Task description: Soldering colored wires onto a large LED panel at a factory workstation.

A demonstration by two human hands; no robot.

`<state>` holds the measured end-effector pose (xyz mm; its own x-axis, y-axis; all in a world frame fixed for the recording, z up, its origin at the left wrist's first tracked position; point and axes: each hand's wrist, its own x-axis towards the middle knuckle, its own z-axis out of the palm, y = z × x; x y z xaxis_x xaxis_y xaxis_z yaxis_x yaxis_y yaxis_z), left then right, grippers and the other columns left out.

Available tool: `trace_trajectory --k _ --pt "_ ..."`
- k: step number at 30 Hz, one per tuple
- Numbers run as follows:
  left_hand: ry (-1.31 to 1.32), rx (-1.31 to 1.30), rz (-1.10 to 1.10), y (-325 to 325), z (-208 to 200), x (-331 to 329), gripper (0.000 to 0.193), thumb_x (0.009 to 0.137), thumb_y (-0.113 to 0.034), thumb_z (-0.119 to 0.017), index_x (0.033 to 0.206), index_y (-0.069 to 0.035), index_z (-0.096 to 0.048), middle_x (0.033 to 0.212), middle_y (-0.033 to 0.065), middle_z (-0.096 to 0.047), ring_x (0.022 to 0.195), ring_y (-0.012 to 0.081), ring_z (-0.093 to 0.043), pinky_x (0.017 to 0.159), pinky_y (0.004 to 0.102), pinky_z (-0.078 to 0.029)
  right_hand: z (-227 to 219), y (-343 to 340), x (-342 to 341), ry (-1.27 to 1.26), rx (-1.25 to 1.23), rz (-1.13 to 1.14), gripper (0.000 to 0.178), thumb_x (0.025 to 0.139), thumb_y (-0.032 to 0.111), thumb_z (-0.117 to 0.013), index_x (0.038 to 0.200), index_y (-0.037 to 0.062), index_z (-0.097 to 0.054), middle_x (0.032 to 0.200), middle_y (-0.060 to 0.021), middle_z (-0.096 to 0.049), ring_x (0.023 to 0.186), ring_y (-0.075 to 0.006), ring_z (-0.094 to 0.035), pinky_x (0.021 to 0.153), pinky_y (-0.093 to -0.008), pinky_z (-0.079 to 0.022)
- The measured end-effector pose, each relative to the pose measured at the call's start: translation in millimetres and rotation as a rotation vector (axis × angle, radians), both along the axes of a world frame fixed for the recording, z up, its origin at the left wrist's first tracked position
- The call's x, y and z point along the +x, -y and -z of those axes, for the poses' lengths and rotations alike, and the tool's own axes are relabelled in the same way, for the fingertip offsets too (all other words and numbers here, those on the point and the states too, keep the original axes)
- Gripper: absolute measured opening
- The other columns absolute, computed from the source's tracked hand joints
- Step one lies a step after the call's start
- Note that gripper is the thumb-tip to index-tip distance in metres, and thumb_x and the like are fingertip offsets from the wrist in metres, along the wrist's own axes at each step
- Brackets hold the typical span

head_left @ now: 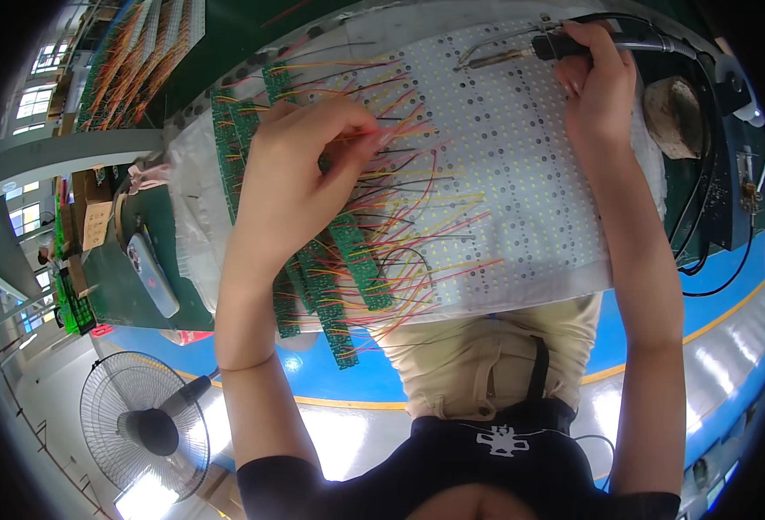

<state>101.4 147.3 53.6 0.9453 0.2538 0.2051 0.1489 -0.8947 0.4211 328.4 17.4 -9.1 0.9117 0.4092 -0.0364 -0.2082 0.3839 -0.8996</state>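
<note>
My left hand (pixel 304 169) is closed over the green circuit board strips (pixel 356 260), thumb and fingertips pinched together around thin red wire (pixel 384 139). Red, yellow and black wires (pixel 439 225) fan out to the right from the strips. Several strips lie side by side, partly covered by my left hand and wrist. In my right hand (pixel 603 91) is a soldering iron (pixel 564 46), its tip pointing left above the far part of a pale panel (pixel 521 173). Rows of small yellowish dots and dark round spots cover that panel.
Near the right edge sit a rough stone-like block (pixel 673 117), a tool holder (pixel 738 91) and black cables (pixel 703 208). More wired boards (pixel 144 61) lie far left, beyond a grey bar (pixel 70 160). A light blue phone-like object (pixel 151 270) and a fan (pixel 144 425) are on the left.
</note>
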Motion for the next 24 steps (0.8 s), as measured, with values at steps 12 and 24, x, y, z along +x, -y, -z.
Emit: trace_trajectory --k 12,24 --pt "0.029 0.045 -0.052 2 15 0 0.007 0.075 -0.004 -0.063 0.080 -0.005 -0.058 0.073 0.0057 -0.063 0.064 0.0204 -0.059 0.069 0.0293 -0.037 -27 3 -21 0.296 0.005 -0.053 0.009 0.080 0.009 -0.056 0.074 0.0022 -0.055 0.050 0.0022 -0.035 0.042 -0.0056 -0.026 0.045 -0.0239 -0.021" --pt "0.068 0.019 -0.047 -4 17 -10 0.007 0.075 -0.006 -0.062 0.078 -0.005 -0.056 0.068 0.0059 -0.060 0.060 0.0208 -0.057 0.071 0.0294 -0.037 -34 27 -28 0.145 -0.183 -0.246 0.014 0.080 0.012 -0.060 0.072 0.0046 -0.051 0.048 -0.0023 -0.043 0.036 -0.0075 -0.029 0.038 -0.0234 -0.024"
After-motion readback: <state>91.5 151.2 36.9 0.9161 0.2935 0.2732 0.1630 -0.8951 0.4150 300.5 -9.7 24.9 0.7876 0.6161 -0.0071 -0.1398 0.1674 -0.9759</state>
